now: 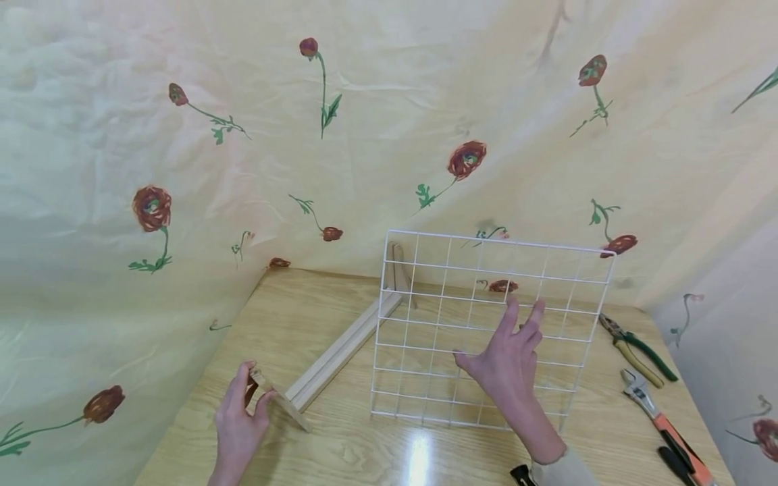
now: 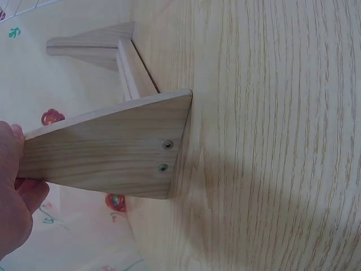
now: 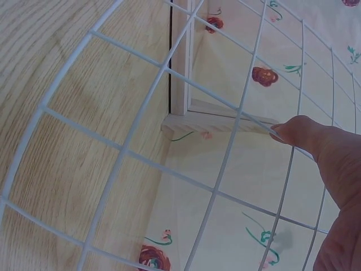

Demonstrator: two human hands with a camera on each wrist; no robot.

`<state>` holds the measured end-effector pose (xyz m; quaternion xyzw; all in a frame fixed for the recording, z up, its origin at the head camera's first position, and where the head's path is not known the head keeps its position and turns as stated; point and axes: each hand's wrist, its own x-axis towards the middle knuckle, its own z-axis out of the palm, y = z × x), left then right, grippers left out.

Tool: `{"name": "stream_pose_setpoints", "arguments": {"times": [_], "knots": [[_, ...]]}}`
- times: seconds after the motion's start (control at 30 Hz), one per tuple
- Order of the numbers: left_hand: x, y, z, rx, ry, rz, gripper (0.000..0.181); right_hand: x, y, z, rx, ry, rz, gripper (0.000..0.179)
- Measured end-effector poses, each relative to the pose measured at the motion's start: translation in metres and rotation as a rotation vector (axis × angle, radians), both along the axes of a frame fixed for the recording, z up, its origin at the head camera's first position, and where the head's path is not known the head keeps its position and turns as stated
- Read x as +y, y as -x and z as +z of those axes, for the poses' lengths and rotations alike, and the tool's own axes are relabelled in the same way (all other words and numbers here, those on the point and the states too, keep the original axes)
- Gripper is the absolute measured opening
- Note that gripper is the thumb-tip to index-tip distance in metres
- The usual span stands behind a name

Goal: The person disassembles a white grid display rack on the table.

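Note:
A wooden stand, with a long grooved rail (image 1: 346, 352) between two tapered end pieces, rests on the table. My left hand (image 1: 238, 412) pinches the upper end of the near end piece (image 2: 113, 144), between thumb and fingers. Two screw heads (image 2: 168, 145) show on that piece's outer face. The far end piece (image 1: 398, 263) stands behind the white wire grid panel (image 1: 444, 295). My right hand (image 1: 510, 358) holds this panel upright and slightly tilted, fingers spread and fingertips at the wires. In the right wrist view the thumb (image 3: 302, 132) presses on a wire; the other fingertips are hidden there.
Pliers (image 1: 611, 328) with green and yellow handles lie on the table at the right. Closer in is an adjustable wrench (image 1: 644, 398) with an orange and black handle, beside a black handle (image 1: 673, 466). Flower-patterned cloth (image 1: 389, 135) hangs around the wooden table (image 1: 328, 445).

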<state>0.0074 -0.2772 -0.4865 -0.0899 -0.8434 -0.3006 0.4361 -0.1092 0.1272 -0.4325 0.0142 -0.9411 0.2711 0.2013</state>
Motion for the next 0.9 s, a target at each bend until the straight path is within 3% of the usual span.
{"name": "stream_pose_setpoints", "arguments": {"times": [0.4,0.9], "knots": [[0.0038,-0.0046,-0.0015,-0.052,-0.035,0.002,0.067,-0.0021,0.001,-0.0014,0.024,-0.012,0.014,0.141],[0.0044,-0.0017,-0.0065,0.021,0.006,0.034,0.067,-0.0052,0.0005,-0.0029,0.035,-0.019,0.02,0.14]]}}
